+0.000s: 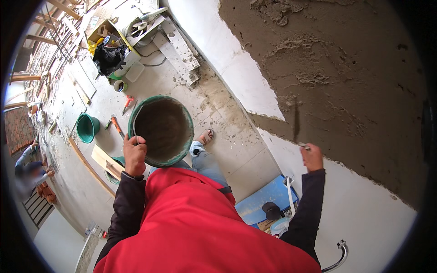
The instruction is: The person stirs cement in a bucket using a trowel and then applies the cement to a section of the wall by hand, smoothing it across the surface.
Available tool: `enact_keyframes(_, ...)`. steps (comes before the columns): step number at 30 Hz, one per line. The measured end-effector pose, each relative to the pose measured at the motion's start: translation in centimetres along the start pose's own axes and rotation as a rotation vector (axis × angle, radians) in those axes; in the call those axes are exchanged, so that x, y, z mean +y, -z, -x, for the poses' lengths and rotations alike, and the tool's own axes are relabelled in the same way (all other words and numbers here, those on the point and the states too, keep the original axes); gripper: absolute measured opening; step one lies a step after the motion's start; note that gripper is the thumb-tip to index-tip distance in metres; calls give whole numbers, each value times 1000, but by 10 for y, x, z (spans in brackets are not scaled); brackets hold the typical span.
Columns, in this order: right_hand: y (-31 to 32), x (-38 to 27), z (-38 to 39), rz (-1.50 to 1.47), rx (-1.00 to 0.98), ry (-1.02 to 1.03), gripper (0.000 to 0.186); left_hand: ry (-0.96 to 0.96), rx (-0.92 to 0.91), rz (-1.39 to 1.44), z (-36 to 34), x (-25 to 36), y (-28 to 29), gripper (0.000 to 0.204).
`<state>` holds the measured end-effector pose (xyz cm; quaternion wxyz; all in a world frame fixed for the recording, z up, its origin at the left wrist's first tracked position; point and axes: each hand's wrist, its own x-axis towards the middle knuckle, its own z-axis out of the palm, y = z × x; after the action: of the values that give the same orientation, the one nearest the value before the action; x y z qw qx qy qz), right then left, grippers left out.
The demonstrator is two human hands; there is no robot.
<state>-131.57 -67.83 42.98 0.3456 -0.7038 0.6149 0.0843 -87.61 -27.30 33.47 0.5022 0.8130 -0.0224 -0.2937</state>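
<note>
My left hand (135, 157) is closed on the thin wire handle at the near-left rim of a green bucket (189, 122). Grey-brown mortar (161, 129) lies inside the bucket, which hangs in front of my legs. My right hand (312, 157) grips the handle of a trowel (297, 123), its narrow, dark blade seen nearly edge-on against the wall. Around the blade spreads a wide patch of rough wet mortar (337, 91) over the white wall (255, 82); I cannot tell whether the blade touches it.
A second green bucket (88, 128) stands on the floor left of mine, near orange-handled tools (117, 126) and wooden boards (107, 161). Beyond sit a filled box (132, 57) and a fan (139, 29). A blue board (255, 200) carries a dark cap (272, 210). Another person (34, 175) crouches far left.
</note>
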Motion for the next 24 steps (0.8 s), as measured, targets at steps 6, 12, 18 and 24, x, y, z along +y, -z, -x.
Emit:
enact_keyframes(6,-99,67,-101,476,13,163,30,176,95,221,3,11,15,25)
enact_keyframes(12,-97,69,-121,371,244,215,31,84,106,256,-2,-12,39,23)
enact_keyframes(18,-21,14,-54,371,280,273,31,129,105,311,0,-10,29,21)
enact_keyframes(24,-5,-18,11,458,620,183,28,183,79,320,-5,-19,23,22)
